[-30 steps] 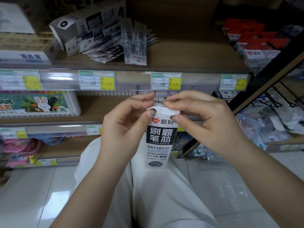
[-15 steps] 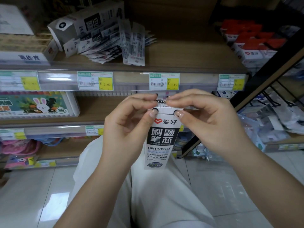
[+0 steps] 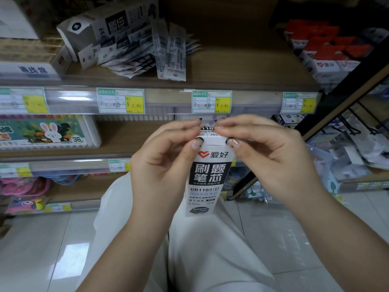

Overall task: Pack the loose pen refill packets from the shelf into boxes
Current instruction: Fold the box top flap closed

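Observation:
A tall white and black pen refill box (image 3: 207,178) stands upright in front of me, over my lap. My left hand (image 3: 162,163) grips its left side, thumb on the front near the top. My right hand (image 3: 267,157) holds the right side the same way. The fingertips of both hands meet over the box's top flap. On the top shelf a pile of loose refill packets (image 3: 147,53) lies fanned out beside a tipped-over open box (image 3: 101,28) of the same kind.
The wooden top shelf (image 3: 242,68) carries red and white boxes (image 3: 324,49) at the right. Price labels (image 3: 211,102) line its front rail. A rabbit-print crayon box (image 3: 46,131) sits on the shelf below. A dark shelf frame (image 3: 336,91) slants at right above a tiled floor.
Both hands and the box have stayed almost in place. The fingertips have drawn closer together over the top flap.

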`<state>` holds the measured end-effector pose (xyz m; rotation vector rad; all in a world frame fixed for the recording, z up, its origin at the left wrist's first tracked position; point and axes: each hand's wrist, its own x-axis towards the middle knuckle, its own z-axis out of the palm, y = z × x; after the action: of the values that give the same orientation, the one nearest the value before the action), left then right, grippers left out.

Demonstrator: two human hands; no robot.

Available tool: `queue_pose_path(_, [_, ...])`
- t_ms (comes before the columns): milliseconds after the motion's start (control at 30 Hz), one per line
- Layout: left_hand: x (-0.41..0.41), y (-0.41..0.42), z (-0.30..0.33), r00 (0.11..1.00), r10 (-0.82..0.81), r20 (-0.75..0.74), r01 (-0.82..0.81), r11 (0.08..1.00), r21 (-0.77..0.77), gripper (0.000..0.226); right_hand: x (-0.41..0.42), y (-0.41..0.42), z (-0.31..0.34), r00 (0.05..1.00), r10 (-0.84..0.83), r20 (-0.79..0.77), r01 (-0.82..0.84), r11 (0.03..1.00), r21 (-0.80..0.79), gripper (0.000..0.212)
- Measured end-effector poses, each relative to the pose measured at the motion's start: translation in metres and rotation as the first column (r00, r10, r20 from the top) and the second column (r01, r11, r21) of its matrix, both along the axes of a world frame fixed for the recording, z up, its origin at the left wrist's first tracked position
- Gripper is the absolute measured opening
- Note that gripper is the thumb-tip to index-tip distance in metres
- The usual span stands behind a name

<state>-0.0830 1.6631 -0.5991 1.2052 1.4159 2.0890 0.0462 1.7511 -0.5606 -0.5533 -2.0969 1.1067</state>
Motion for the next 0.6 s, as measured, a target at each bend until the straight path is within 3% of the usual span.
queue_pose_path(233, [-0.009, -0.001, -0.003, 0.982, 0.025, -0.186, -0.027, 1.000, -0.006, 0.015, -0.002, 0.001, 0.003, 1.000, 0.004, 0.031, -0.005, 1.000, 0.014, 0.025])
queue_pose_path(433, [-0.011, -0.005, -0.003, 0.996, -0.066, -0.057, 0.066, 0.998, 0.002, 0.031, -0.008, 0.001, 0.009, 0.999, 0.045, 0.024, -0.046, 0.997, 0.062, 0.022])
queue_pose_path(600, [-0.020, -0.011, 0.003, 0.994, -0.082, -0.069, 0.081, 0.997, -0.017, 0.025, -0.007, 0.004, 0.015, 0.993, 0.117, 0.023, -0.116, 0.993, -0.033, 0.025])
